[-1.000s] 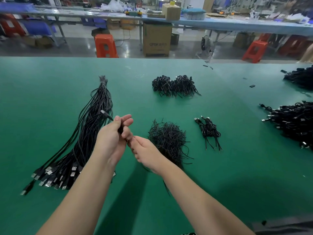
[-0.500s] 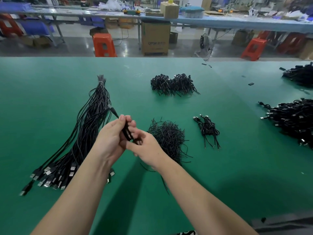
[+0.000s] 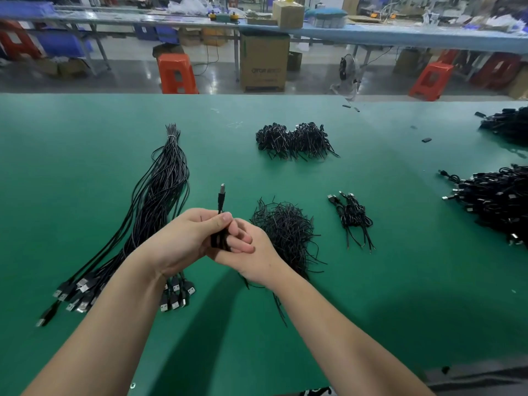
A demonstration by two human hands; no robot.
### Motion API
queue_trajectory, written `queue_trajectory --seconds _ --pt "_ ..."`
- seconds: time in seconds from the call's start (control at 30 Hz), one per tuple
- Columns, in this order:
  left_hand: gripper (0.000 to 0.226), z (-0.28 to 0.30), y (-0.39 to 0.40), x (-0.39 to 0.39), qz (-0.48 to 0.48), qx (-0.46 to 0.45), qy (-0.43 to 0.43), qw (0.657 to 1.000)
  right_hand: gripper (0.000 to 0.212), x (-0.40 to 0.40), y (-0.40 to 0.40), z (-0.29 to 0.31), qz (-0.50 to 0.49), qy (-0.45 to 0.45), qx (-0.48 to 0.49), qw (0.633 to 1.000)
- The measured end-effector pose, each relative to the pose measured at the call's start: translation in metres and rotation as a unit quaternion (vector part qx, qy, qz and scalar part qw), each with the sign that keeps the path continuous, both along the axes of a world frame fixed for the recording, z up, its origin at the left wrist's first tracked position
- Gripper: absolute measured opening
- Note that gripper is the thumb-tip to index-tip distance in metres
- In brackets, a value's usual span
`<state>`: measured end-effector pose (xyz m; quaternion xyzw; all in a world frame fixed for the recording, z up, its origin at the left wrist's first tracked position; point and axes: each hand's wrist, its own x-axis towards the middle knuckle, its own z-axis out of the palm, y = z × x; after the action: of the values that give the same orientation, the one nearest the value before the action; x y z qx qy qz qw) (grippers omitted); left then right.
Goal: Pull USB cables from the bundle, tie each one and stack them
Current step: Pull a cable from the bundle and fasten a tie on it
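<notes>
You have both hands closed on one folded cable at the centre of the frame, held above the green table: your left hand wraps its fingers and thumb round the black coil, and your right hand pinches the same coil from the right side, fingers curled against it. The coil's long axis runs almost straight up the frame, and its plug sticks out above your left thumb, pointing at the upper edge. The heap of wire ties lies just right of your right hand and partly behind it, so that hand is plainly the nearer one for fetching a tie, while the left is placed to keep the coil. The small stack of tied cables sits further right, well apart from your grip, and the long bundle stretches from the upper left down past your left wrist. Compared with a second ago, the plug has swung from leaning toward the upper left to standing upright, and your hands have come close together over the coil
</notes>
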<state>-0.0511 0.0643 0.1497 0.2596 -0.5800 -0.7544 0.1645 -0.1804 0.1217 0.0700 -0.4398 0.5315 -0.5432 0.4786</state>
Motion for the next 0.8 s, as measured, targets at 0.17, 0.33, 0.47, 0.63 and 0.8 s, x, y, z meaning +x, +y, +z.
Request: queue_trajectory --seconds 0.17,0.33,0.47,0.63,0.8 --pt "0.033 0.003 0.005 -0.005 -0.014 -0.076 -0.046 0.996 0.032 0.005 0.001 -0.006 -0.041 0.017 -0.005 0.999" --pt "0.032 0.009 0.001 -0.001 -0.063 -0.057 -0.052 0.995 0.032 0.002 0.004 -0.007 -0.050 0.022 -0.019 0.998" --pt "0.033 0.015 -0.001 -0.004 -0.062 -0.048 -0.043 0.996 0.042 0.000 0.002 -0.005 -0.073 0.033 -0.032 0.996" --pt "0.035 0.021 0.002 -0.009 -0.031 -0.095 -0.080 0.992 0.044 0.000 0.002 0.004 -0.068 -0.002 -0.037 0.997" --pt "0.037 0.024 0.007 -0.012 -0.002 -0.116 -0.117 0.986 0.036 0.003 0.004 0.009 -0.065 -0.035 -0.036 0.997"
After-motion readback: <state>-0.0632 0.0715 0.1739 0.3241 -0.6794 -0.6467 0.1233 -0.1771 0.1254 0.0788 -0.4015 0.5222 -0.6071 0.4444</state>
